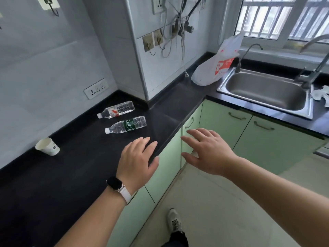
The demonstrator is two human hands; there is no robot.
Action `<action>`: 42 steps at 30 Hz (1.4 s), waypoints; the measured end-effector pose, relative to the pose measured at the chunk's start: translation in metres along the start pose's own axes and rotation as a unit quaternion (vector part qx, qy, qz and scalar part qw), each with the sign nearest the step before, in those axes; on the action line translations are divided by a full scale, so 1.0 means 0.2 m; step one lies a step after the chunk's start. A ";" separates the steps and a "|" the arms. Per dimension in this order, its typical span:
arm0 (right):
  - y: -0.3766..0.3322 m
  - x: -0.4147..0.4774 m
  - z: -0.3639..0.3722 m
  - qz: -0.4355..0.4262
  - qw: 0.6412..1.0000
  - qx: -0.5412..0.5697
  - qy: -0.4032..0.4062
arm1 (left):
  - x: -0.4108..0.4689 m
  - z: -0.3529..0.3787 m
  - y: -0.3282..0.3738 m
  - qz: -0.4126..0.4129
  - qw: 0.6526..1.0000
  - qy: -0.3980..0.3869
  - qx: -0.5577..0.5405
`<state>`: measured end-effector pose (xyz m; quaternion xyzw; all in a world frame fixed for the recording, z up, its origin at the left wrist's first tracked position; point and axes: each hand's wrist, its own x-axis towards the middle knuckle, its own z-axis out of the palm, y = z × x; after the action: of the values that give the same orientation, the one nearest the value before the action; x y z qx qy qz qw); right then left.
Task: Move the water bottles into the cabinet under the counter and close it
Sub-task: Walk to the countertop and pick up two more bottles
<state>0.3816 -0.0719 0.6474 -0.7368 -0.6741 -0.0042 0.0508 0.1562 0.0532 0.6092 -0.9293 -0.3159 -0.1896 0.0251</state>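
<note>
Two clear water bottles lie on their sides on the black counter (74,175). The one with the green label (126,127) is nearer me; the one with the red and white label (116,110) lies behind it, close to the wall. My left hand (138,158) hovers over the counter's front edge, fingers spread, holding nothing, a short way from the green-label bottle. My right hand (207,150) is open in front of the pale green cabinet door (188,132), just below its handle (189,123). All cabinet doors look shut.
A paper cup (47,146) lies tipped on the counter at the left. A white plastic bag (216,65) sits in the corner beside the steel sink (263,90). Cables hang on the wall above. My shoe (174,222) stands on the tiled floor.
</note>
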 end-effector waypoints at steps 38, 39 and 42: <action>0.51 2.21 0.20 -0.428 0.899 0.088 -0.027 | 1.16 0.37 -0.41 -0.466 0.876 -0.010 0.127; 0.50 2.24 0.21 -0.437 0.894 0.092 -0.033 | 1.16 0.38 -0.41 -0.488 0.864 -0.014 0.121; 0.44 2.31 0.26 -0.452 0.884 0.107 -0.043 | 1.14 0.44 -0.40 -0.550 0.829 -0.010 0.099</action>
<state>0.5081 0.3835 0.6238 -0.3417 -0.9321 0.0773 0.0924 0.3034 0.2634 0.6063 -0.5962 -0.7921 -0.1308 0.0053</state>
